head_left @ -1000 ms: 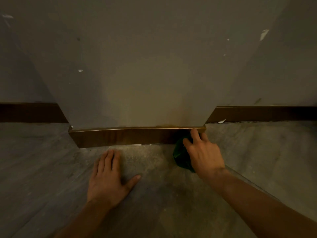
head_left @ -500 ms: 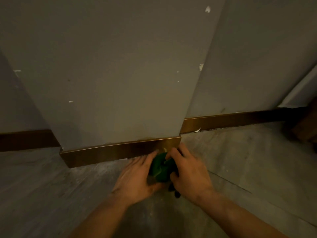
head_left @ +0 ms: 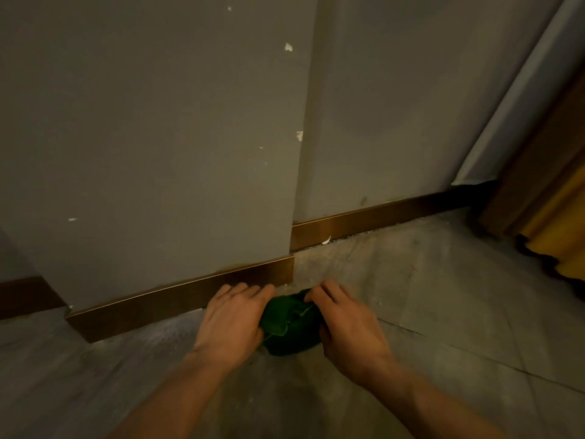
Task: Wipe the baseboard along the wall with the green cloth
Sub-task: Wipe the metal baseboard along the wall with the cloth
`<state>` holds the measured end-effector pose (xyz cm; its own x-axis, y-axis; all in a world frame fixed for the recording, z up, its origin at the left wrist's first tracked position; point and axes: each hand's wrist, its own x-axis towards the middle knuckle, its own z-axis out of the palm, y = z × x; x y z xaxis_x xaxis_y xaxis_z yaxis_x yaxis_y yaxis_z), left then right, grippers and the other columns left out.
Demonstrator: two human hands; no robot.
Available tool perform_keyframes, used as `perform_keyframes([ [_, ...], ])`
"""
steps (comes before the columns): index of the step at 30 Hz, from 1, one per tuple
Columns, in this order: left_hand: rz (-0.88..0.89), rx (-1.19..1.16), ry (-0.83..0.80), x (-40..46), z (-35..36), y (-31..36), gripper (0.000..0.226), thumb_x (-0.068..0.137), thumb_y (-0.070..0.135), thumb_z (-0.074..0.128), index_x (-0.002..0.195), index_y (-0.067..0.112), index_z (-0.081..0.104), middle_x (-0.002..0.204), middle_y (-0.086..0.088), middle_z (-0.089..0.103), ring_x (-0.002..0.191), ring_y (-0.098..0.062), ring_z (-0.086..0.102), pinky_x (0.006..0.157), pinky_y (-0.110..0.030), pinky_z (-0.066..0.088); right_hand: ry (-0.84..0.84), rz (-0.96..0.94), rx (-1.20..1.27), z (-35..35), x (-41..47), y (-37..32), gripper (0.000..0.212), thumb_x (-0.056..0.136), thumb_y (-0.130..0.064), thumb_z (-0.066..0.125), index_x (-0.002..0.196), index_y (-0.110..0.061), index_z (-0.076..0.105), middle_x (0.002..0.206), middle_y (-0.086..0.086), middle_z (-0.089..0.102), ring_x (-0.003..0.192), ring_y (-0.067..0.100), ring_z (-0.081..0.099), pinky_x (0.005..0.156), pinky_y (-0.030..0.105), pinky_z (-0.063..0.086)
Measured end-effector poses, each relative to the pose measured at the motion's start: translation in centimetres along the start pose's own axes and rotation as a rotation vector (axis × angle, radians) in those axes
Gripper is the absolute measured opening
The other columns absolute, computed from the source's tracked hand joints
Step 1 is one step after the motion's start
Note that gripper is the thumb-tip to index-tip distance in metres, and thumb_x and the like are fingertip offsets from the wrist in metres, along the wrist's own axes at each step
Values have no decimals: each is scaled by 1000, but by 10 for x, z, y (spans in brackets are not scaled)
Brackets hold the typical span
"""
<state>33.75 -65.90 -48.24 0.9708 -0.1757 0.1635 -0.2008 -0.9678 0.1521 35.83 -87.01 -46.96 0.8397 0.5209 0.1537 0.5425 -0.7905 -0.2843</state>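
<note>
The green cloth (head_left: 289, 327) lies bunched on the floor just in front of the right end of the brown baseboard (head_left: 177, 304) that runs under a jutting wall section. My left hand (head_left: 232, 321) grips the cloth's left side, its fingertips close to the baseboard. On the cloth's right side, my right hand (head_left: 346, 324) pinches its upper edge with fingers curled. Further right, a second stretch of baseboard (head_left: 380, 218) runs along the recessed wall.
The grey wall (head_left: 158, 137) has small chipped spots. A white scrap (head_left: 326, 240) lies at the foot of the right baseboard. A wooden frame and yellow fabric (head_left: 557, 236) stand at the far right. The concrete floor (head_left: 443, 296) is dusty.
My left hand left the floor and joined the right on the cloth. Both hands pulled the cloth slightly off the baseboard, and my view swung to the right.
</note>
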Motion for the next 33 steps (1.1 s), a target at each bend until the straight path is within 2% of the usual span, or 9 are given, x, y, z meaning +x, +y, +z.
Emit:
perform_keyframes([
  [4,34,-5,11,26,2,23,41,83,32,70,117,38,48,108,11,64,103,-14,57,87,-33,38,28,41,-50,-16,3,29,60,76,-17,77,121,-34,40,124,-8,44,105,15,47,72,35,57],
  [7,29,-15,-2,46,11,38,42,85,33,68,121,36,46,115,10,63,111,-15,56,97,-35,40,52,48,-89,-23,11,51,51,80,-15,71,121,-30,44,123,-5,46,104,17,49,69,32,57],
  [10,1,-31,-1,71,17,45,43,87,32,66,125,33,48,120,7,65,116,-17,57,101,-36,41,49,47,-83,-25,25,72,52,79,-12,71,121,-27,45,123,-3,48,101,18,50,63,29,55],
  [16,-46,-26,-35,127,8,53,48,83,27,71,125,32,47,117,3,66,111,-21,61,88,-36,47,20,41,-52,-42,65,108,56,76,-11,74,122,-25,45,124,0,49,102,20,49,64,34,57],
  [20,-81,19,-80,160,-14,67,46,81,27,68,121,32,47,111,4,67,105,-22,62,72,-34,40,9,71,-56,-69,89,126,57,73,-5,73,119,-25,45,121,0,46,101,24,49,56,41,56],
  [23,-81,48,-113,181,-39,75,46,80,27,66,121,32,44,113,4,66,107,-24,63,76,-36,47,29,70,-20,-91,105,133,51,74,-5,67,115,-27,45,116,-1,45,99,25,49,57,45,55],
  [27,-27,126,-114,206,-70,78,43,85,30,62,124,29,44,118,1,68,107,-26,66,80,-38,50,79,52,17,-118,125,137,56,69,-3,70,114,-28,47,117,-2,46,97,23,47,60,42,53],
  [30,14,167,-112,223,-87,81,34,88,29,60,119,27,46,113,-2,70,102,-28,68,74,-37,47,99,35,38,-130,135,140,53,70,1,65,114,-24,49,116,0,47,96,25,48,61,42,51],
  [33,-11,164,-102,237,-90,86,33,89,27,60,120,23,48,108,-4,71,99,-29,68,67,-35,37,125,42,45,-132,142,142,51,71,0,65,113,-23,48,113,0,46,94,25,49,59,42,51],
])
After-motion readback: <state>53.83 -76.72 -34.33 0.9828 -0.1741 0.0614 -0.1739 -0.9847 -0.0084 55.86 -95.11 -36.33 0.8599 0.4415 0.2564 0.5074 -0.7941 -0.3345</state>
